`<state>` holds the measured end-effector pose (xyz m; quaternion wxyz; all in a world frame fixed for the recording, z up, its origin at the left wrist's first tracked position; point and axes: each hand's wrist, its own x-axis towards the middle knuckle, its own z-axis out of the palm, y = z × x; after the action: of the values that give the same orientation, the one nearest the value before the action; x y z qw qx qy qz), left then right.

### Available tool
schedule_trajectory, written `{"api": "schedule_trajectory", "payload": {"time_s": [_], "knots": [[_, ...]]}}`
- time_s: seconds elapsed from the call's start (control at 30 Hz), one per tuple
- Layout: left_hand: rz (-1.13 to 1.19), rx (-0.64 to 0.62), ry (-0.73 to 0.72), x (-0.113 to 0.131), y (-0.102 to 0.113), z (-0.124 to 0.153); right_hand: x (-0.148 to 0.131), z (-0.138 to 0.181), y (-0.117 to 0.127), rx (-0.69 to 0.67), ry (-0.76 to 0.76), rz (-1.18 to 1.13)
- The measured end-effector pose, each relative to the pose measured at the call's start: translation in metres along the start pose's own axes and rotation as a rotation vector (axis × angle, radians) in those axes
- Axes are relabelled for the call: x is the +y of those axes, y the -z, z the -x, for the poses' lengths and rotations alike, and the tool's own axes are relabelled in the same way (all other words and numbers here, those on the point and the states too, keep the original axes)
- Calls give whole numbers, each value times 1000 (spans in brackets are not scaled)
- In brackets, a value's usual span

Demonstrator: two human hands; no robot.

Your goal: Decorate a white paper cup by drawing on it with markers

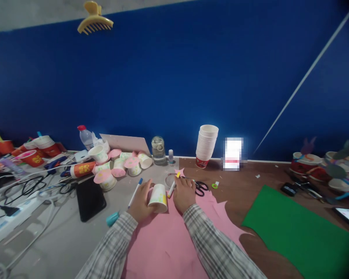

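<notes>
Two hands work over the pink paper sheet (168,240), taken here as landmark. Off its far-left corner: cluster of finished paper cups with pink tops (116,168), set aside out of the way. At its left far edge, a blue marker (135,192) lies beside the left hand (141,203), which wraps around a white paper cup (158,197), tipped on its side, apparently to steady it. Right hand (184,195) pinches a yellow-tipped marker (173,186) at the cup. Beyond the sheet's right far edge: scissors (202,188), then a cup stack (206,145).
</notes>
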<state>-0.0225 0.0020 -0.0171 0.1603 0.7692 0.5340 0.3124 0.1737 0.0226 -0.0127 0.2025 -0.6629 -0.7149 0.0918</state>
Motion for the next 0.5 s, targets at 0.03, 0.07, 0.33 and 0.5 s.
{"api": "schedule_trajectory", "payload": {"time_s": [0.03,0.07,0.33,0.5], "knots": [[-21,25,-11,1,0,0,-1,0,3,8,-4,6],[-49,50,-24,2,0,0,-1,-1,7,13,-9,13],[-119,34,-65,7,-5,1,14,-12,55,-207,-89,100],[-56,-13,-8,7,-7,2,31,-9,64,-375,-97,89]]}}
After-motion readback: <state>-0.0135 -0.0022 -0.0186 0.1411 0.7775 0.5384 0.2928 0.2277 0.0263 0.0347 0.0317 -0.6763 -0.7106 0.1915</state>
